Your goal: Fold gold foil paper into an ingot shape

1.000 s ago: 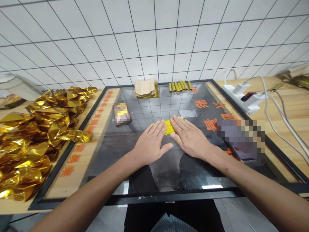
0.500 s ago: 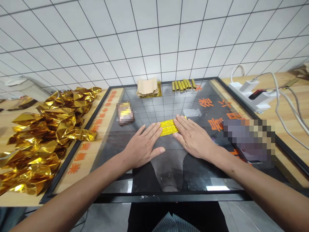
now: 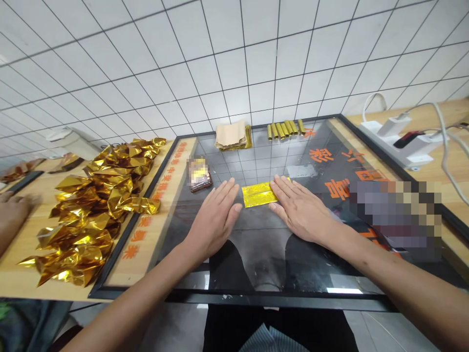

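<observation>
A small rectangle of shiny gold foil paper (image 3: 258, 195) lies flat on the black-framed glass panel (image 3: 252, 254). On its right end rest the fingers of my right hand (image 3: 302, 208), stretched out and flat. My left hand (image 3: 216, 215) is just left of the foil, apart from it, palm down with straight fingers. Beyond my hands, a stack of tan paper sheets (image 3: 230, 135) with gold foil under it sits by the panel's far edge. Several rolled gold tubes (image 3: 286, 129) lie in a row to its right.
Folded gold foil pieces (image 3: 106, 195) are heaped on the wooden table at left. Another person's hand (image 3: 12, 210) is at the far left. A small box (image 3: 200, 176), a blurred dark object (image 3: 395, 210) and a white power strip (image 3: 395, 142) with cables lie around. A tiled wall stands behind.
My left hand has come off the foil's left end, leaving it uncovered. My right hand stays on the right end. Another person's hand has come into view at left, and the view has shifted.
</observation>
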A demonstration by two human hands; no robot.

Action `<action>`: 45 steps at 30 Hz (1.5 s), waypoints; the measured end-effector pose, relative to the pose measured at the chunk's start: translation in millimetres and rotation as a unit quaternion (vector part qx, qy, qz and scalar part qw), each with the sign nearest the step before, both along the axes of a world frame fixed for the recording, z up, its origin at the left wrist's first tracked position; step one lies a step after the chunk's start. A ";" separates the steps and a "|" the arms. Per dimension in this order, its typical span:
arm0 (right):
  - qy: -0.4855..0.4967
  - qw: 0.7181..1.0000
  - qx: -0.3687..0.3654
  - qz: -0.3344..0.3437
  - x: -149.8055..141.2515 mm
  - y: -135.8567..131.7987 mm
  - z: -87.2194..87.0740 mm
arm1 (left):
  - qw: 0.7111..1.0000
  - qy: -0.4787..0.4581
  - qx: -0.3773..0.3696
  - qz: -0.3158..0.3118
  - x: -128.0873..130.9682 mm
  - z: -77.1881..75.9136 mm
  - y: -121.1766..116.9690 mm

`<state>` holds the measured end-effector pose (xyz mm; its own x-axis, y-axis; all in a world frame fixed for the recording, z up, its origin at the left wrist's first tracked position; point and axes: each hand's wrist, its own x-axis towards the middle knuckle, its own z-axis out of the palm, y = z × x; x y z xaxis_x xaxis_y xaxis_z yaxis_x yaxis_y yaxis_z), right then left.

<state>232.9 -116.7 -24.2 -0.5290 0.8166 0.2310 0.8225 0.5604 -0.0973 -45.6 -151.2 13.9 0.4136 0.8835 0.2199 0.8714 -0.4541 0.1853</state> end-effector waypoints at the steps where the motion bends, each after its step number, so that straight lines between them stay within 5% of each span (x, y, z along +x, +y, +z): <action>1: -0.001 1.000 0.002 0.001 -0.1 -0.1 0.3 | 1.000 -0.010 0.000 -0.010 6.4 2.7 3.4; 7: -0.004 1.000 0.020 0.003 1.4 1.0 -1.6 | 0.995 -0.028 -0.075 -0.060 62.7 14.6 24.9; 16: 0.016 0.988 0.100 0.113 13.4 9.5 -21.3 | 0.974 -0.163 -0.156 0.020 148.6 13.3 51.6; 24: -0.018 0.992 0.081 0.094 12.8 10.3 -19.3 | 0.969 -0.150 -0.180 0.078 149.0 -8.8 67.3; 45: -0.008 0.999 0.032 0.042 8.7 9.3 -13.0 | 0.967 -0.135 -0.178 0.120 136.4 -5.4 67.0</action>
